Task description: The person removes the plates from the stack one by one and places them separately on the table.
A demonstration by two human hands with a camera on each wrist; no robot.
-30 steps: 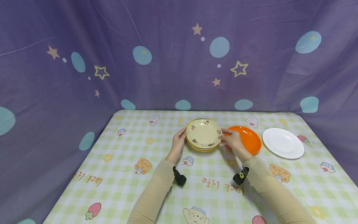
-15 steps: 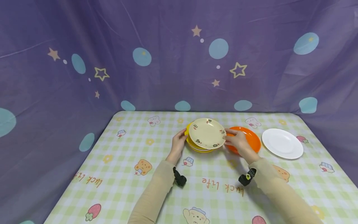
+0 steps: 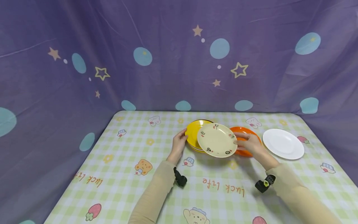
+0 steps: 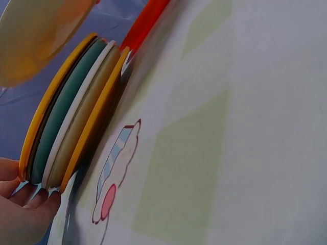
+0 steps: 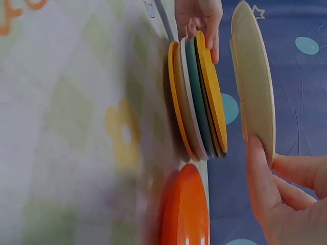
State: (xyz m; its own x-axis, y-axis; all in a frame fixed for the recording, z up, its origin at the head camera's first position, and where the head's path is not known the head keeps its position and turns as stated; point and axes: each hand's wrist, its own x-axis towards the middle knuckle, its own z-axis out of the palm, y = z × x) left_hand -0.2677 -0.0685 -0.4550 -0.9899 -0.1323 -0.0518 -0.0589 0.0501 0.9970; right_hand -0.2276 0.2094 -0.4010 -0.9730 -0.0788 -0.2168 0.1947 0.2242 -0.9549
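Note:
My right hand (image 3: 250,143) pinches the right rim of a cream plate (image 3: 216,140) with small printed pictures on its rim. That plate is held above the table, overlapping the right part of a stack in the head view. On top of the stack lies a yellow plate (image 3: 192,132); beneath it the left wrist view shows a teal plate (image 4: 69,104), a white one, a tan one and another yellow one. My left hand (image 3: 178,143) grips the stack's left edge, fingers at the rims. In the right wrist view the cream plate (image 5: 254,81) is clearly apart from the stack.
An orange plate (image 3: 241,130) lies right of the stack, partly hidden behind my right hand. Further right lies a white plate (image 3: 283,143). A checked tablecloth (image 3: 117,186) covers the table, with a purple curtain (image 3: 173,81) behind it.
The cream plate has come off the top of the stack and moved right and toward me in my right hand, uncovering the yellow plate. My left hand has stayed at the stack.

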